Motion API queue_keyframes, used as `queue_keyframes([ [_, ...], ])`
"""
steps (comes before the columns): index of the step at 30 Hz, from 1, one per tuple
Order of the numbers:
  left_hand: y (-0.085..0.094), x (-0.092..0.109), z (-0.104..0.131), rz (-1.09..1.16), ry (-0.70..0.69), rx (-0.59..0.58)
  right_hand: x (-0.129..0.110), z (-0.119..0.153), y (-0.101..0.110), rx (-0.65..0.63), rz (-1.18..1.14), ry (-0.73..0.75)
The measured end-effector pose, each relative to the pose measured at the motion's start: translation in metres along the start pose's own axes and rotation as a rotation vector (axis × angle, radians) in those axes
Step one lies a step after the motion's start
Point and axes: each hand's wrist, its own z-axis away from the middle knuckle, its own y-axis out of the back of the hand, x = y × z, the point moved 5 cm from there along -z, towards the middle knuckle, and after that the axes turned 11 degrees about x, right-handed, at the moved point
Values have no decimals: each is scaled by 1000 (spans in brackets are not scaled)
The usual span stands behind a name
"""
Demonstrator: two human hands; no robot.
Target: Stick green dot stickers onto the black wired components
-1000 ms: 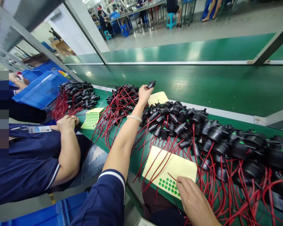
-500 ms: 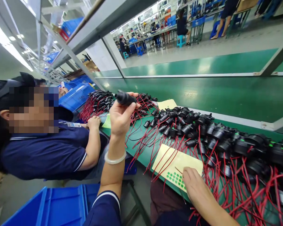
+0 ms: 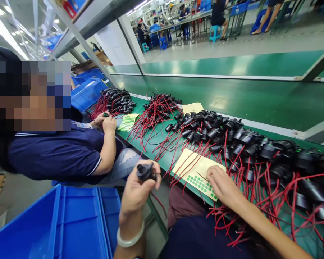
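Note:
In the head view my left hand (image 3: 137,194) is wrapped round a small black pump-like part (image 3: 145,172), held up in front of the bench edge. A red wire (image 3: 159,203) hangs below that hand. My right hand (image 3: 222,185) rests over a yellow sticker sheet (image 3: 190,166) with rows of green dots, fingertips pinched on a thin dark pointed tool (image 3: 201,175) whose tip points left over the sheet. Behind the sheet lies a long heap of similar black parts (image 3: 213,133) with red wires, several bearing green dots.
A co-worker (image 3: 56,151) sits at the left, hands near another green-dot sheet (image 3: 128,122). More black parts (image 3: 162,106) are piled on the green bench (image 3: 162,142). A blue crate (image 3: 78,216) stands at lower left. Metal frame posts (image 3: 131,43) rise behind.
My left hand has come down and toward me with the black part, from above the bench to below its edge. My right hand stays at the sticker sheet. The view has shifted slightly.

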Motion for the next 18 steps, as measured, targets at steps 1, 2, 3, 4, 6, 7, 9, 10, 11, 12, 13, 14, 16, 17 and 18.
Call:
queue_keyframes([
  [1, -7, -12, 7, -8, 82, -36, -7, -5, 10, -6, -35, 8],
  [2, -15, -22, 14, -17, 167, -88, -17, -10, 21, -15, -73, 16],
  [3, -25, -31, 20, -23, 246, -148, -28, -15, 32, -24, -108, 25],
  [4, -35, -38, 26, -21, 308, -217, -40, -20, 42, -35, -145, 30],
  [6, -54, -44, 34, 16, 364, -317, -64, -27, 60, -55, -246, 41],
  [7, -61, -44, 37, 35, 368, -344, -76, -29, 67, -65, -275, 62],
  [9, -70, -42, 40, 38, 350, -368, -95, -32, 76, -91, -305, 118],
  [10, -74, -41, 41, 30, 337, -377, -102, -32, 77, -109, -309, 140],
  [11, -76, -39, 42, 21, 322, -387, -107, -32, 77, -127, -308, 158],
  [12, -77, -38, 43, 6, 307, -400, -109, -31, 75, -147, -302, 169],
  [13, -78, -38, 43, -9, 292, -412, -111, -30, 74, -165, -294, 179],
  [14, -79, -37, 44, -27, 277, -420, -112, -29, 72, -179, -283, 191],
  [16, -78, -37, 44, -83, 244, -427, -112, -28, 69, -185, -252, 215],
  [17, -77, -37, 44, -108, 231, -427, -112, -27, 68, -176, -237, 230],
  [18, -77, -37, 44, -123, 225, -428, -112, -28, 67, -161, -221, 244],
])
